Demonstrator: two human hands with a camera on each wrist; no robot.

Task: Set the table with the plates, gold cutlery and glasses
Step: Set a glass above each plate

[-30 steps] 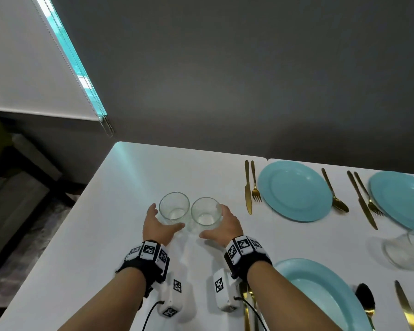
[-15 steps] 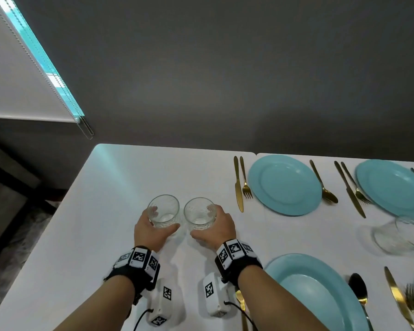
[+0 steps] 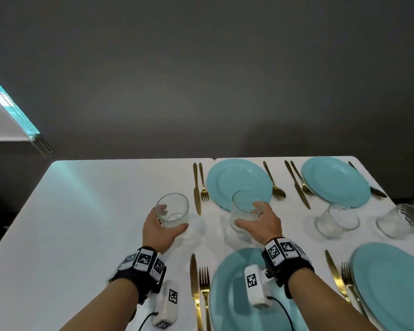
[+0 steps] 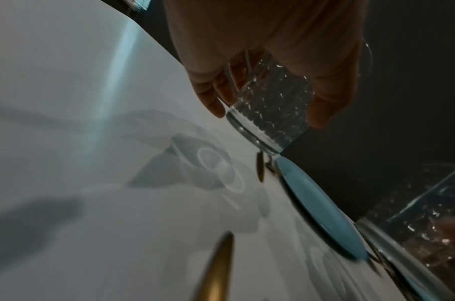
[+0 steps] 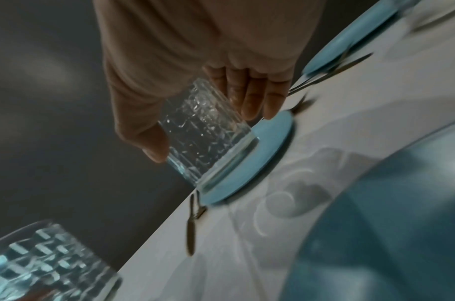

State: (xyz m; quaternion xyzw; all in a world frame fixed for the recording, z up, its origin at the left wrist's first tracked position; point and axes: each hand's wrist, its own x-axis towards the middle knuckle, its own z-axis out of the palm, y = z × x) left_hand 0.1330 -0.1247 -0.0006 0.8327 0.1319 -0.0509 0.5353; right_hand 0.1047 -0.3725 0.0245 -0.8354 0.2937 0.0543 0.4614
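Left hand (image 3: 158, 229) wraps one glass (image 3: 172, 210), held off the worktop (image 3: 81, 211) just left of the far gold knife (image 3: 196, 187); right hand (image 3: 261, 225) wraps a second glass (image 3: 243, 206), over the near edge of the far plate (image 3: 237, 180). Risk, judged: the right glass could clip that plate's rim or land half on it and tip; the patterned glass may slip if the grip loosens. The head view gives the layout; the right wrist view (image 5: 208, 132) shows thumb and fingers round the wall and the base clear of the surface.
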